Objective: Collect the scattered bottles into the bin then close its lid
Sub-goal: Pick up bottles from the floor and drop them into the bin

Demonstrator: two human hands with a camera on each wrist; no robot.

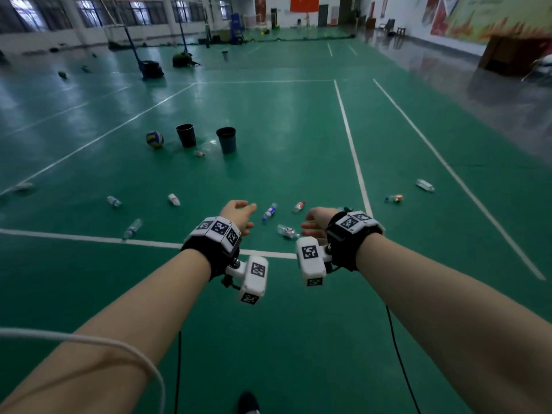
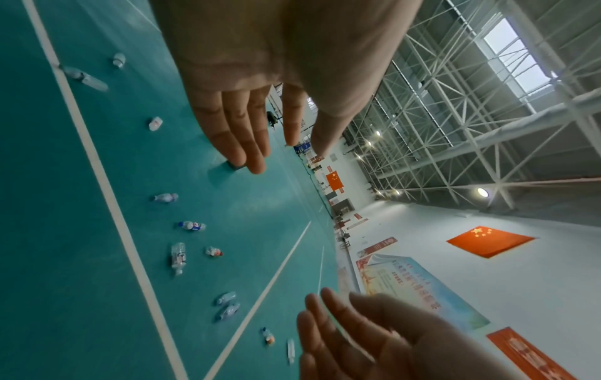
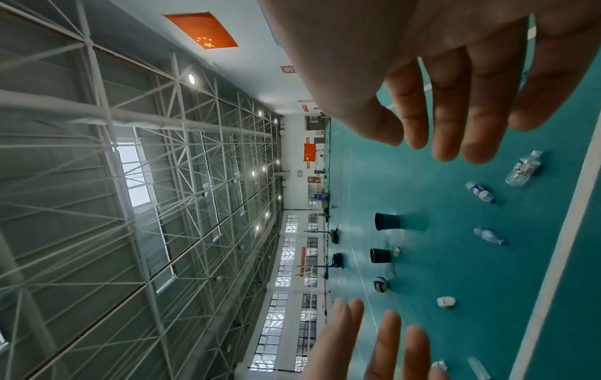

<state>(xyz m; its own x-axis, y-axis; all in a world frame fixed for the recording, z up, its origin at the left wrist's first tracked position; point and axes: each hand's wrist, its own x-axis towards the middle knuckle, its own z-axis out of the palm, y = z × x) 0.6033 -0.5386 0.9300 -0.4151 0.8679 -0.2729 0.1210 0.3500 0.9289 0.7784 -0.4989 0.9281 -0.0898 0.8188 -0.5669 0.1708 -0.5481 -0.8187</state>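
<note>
My left hand (image 1: 239, 215) and right hand (image 1: 316, 224) hang over the green court floor (image 1: 268, 339), fingers loose, holding nothing. Clear plastic bottles (image 1: 287, 231) lie scattered just past the white boundary line (image 1: 89, 239) — bare floor between them. Two dark round bins (image 1: 227, 140) (no lid visible) stand well beyond, beside a volleyball (image 1: 154, 139).

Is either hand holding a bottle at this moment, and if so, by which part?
Nothing is held. The left hand and the right hand are both open in the air, fingers relaxed, above the bottles on the floor.
</note>
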